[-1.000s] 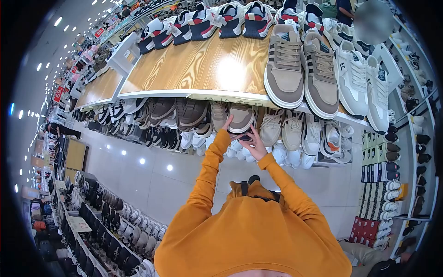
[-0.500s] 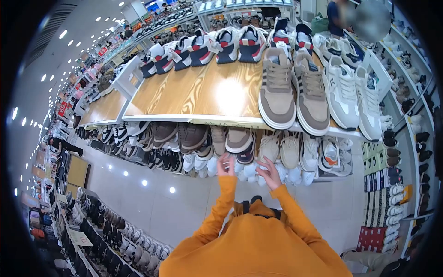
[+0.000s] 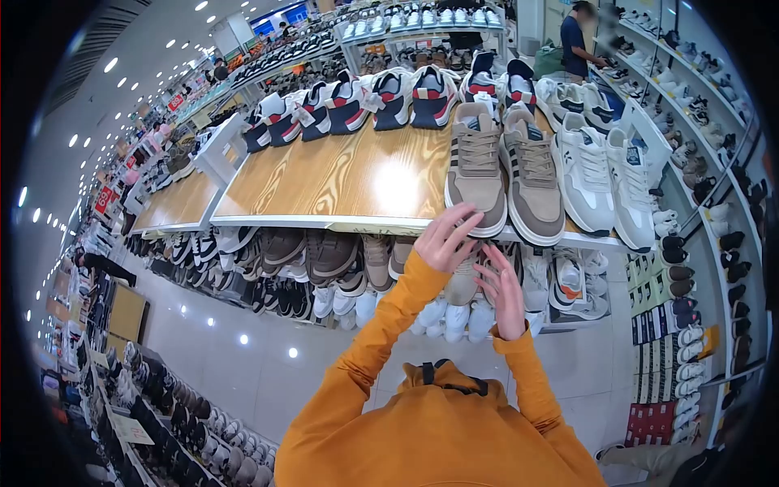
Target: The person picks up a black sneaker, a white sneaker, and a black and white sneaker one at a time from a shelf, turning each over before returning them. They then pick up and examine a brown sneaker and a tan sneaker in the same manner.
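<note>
My left hand point(image 3: 445, 240) is at the front edge of the wooden display shelf point(image 3: 324, 183), its fingers apart and overlapping the toe of a beige and brown sneaker point(image 3: 477, 174). Lower and to the right, my right hand point(image 3: 505, 296) is raised with fingers spread and nothing in it, in front of the lower row of shoes. The matching sneaker point(image 3: 531, 187) stands just right of the first, toe toward me. Beside that pair is a pair of white and grey sneakers point(image 3: 586, 183). Part of the lower shoes is hidden behind my hands.
Navy, white and red sneakers point(image 3: 389, 97) line the back of the shelf. Brown shoes point(image 3: 333, 256) fill the tier beneath. Stacked shoe boxes point(image 3: 653, 369) stand at right, below wall racks. A person in a dark shirt point(image 3: 574, 40) is at the far right rack.
Both hands have risen and moved forward, the left to the toe of the beige and brown sneaker, the right up beside it below the shelf edge. The view has shifted slightly.
</note>
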Demonstrator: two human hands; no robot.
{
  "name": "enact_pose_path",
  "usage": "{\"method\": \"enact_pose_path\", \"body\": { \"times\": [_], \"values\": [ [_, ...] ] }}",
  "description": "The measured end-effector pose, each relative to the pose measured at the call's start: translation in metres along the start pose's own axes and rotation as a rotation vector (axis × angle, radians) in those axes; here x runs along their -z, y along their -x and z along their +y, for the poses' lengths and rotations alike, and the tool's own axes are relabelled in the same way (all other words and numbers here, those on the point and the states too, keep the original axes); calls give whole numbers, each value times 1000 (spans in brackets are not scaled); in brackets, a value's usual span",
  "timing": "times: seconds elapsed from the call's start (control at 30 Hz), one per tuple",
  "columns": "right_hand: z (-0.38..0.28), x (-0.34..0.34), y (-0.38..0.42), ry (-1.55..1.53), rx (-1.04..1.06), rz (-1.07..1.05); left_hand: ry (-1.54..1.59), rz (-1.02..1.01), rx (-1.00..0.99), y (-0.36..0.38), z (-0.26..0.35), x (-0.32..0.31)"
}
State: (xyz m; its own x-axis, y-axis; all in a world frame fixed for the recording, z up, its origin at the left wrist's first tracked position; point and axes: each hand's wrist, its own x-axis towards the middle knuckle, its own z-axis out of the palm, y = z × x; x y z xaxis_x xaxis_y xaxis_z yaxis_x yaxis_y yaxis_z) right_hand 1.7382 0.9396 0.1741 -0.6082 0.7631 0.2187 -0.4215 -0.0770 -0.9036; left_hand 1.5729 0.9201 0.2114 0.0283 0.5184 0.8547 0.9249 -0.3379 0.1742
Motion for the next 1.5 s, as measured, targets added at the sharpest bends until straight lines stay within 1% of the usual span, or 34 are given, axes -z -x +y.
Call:
{"method": "enact_pose_path", "body": {
  "times": [0.1,0.13,0.23,0.33,0.43,0.5,0.53,0.57,0.63,0.67,0.77,0.8,0.9,1.0,1.1,1.13,1.23,1.27,1.37,1.4,1.5],
  "values": [
    [1,6,-4,-13,-34,-40,-34,-33,36,-18,-2,10],
    [3,6,-5,-19,-56,-55,-16,-74,-32,-18,-10,9],
    [0,6,-5,-21,-127,-98,-75,-89,-77,-19,-12,13],
    [-4,6,-2,-37,-171,-155,-2,-94,1,-20,-8,36],
    [-5,5,5,-239,-191,-140,38,-124,-3,-10,25,67],
    [-9,0,8,-333,-214,-77,21,-159,-53,5,50,80],
    [-9,-2,11,-371,-221,-46,76,-187,-19,18,57,80],
    [-8,-3,14,-408,-228,-17,148,-138,89,30,62,75],
    [5,4,14,-342,-236,-59,291,-25,307,52,69,60],
    [8,7,14,-310,-246,-67,276,-82,384,61,68,57],
    [1,3,12,-258,-267,-98,796,-39,747,88,69,42],
    [-2,2,12,-250,-274,-107,770,-116,696,90,71,42],
    [5,4,17,-131,-153,-165,883,-99,758,96,83,46],
    [8,10,34,-89,-125,-245,1011,-46,901,108,94,51],
    [21,28,54,-76,-178,-334,815,-129,824,129,110,54],
    [25,33,62,-64,-235,-340,774,-139,842,134,120,55],
    [32,41,88,-70,-277,-392,577,-190,780,167,135,51],
    [35,42,99,-95,-321,-371,525,-177,743,180,139,47],
    [52,48,127,-101,-315,-419,407,-185,665,218,149,38],
    [55,50,136,-145,-356,-417,386,-167,664,233,155,34],
    [77,66,169,-152,-482,-332,404,-259,861,264,181,31]
  ]
}}
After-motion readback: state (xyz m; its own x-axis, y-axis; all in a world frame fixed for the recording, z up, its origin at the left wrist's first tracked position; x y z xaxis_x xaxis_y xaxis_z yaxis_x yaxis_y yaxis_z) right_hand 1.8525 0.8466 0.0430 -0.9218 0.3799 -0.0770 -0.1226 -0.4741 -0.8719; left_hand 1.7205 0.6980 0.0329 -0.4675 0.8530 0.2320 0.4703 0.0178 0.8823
